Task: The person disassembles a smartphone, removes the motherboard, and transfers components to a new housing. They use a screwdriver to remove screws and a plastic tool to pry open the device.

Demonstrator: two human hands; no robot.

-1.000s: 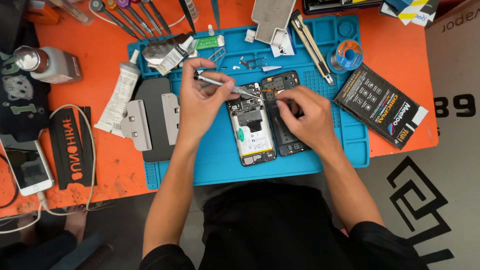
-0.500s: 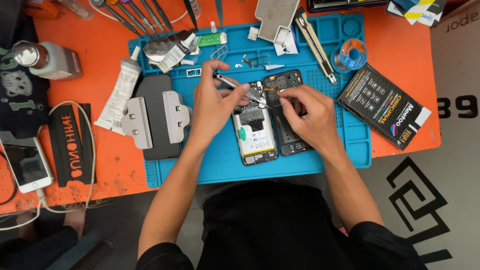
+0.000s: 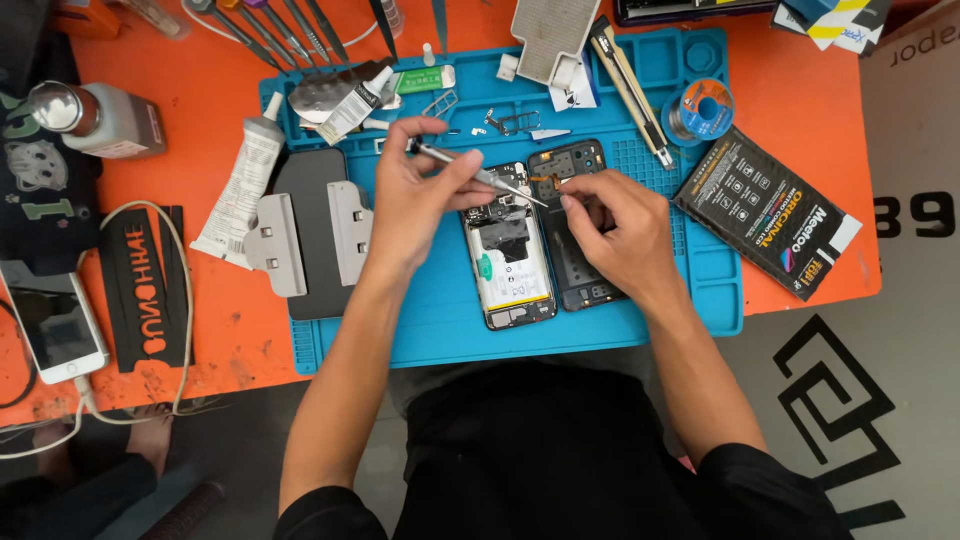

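An opened phone (image 3: 510,262) lies face down on the blue work mat (image 3: 440,330), its white battery and circuit board bare. Beside it on the right lies its dark back cover (image 3: 570,165). My left hand (image 3: 415,195) grips metal tweezers (image 3: 480,176), whose tips point right and reach the top of the dark cover. My right hand (image 3: 612,228) rests on the dark cover, thumb and forefinger pinched close to the tweezer tips; whether they hold a small part I cannot tell.
A clamped dark phone (image 3: 308,232) lies left on the mat, a white glue tube (image 3: 240,185) beside it. Small metal parts (image 3: 512,122), a solder spool (image 3: 700,108) and tools lie at the mat's top. A black box (image 3: 768,212) sits right, a white phone (image 3: 55,322) far left.
My left hand has lifted and turned the tweezers so the tips now reach the dark cover by my right fingers. The camera view has shifted slightly.
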